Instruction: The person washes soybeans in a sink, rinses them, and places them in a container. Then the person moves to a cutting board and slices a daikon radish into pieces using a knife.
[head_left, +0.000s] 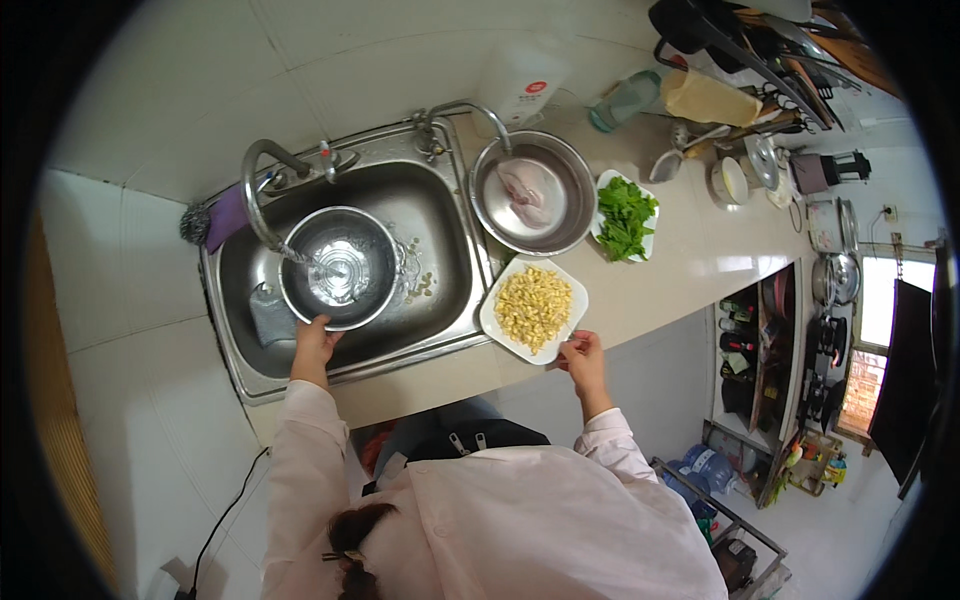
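My left hand (316, 341) grips the near rim of a stainless steel bowl (375, 300) inside the sink (442, 225). Water runs into this bowl from the curved faucet (259, 195). At the right, my right hand (581, 356) pinches the near corner of a white square plate (495, 319), which carries a heap of soybean sprouts (534, 307). Behind the plate stands a larger steel basin (487, 202) with a pale piece of raw meat (525, 191) in it. Green leaves (626, 217) lie on another white plate (651, 232) to its right.
A second faucet (476, 109) arches over the basin's rim. Loose sprout bits (421, 285) and a grey cloth (271, 319) lie on the sink floor. A purple cloth (225, 217) and a steel scourer (194, 223) sit at the sink's left edge. Ladles (667, 163) lie farther along the counter (697, 262).
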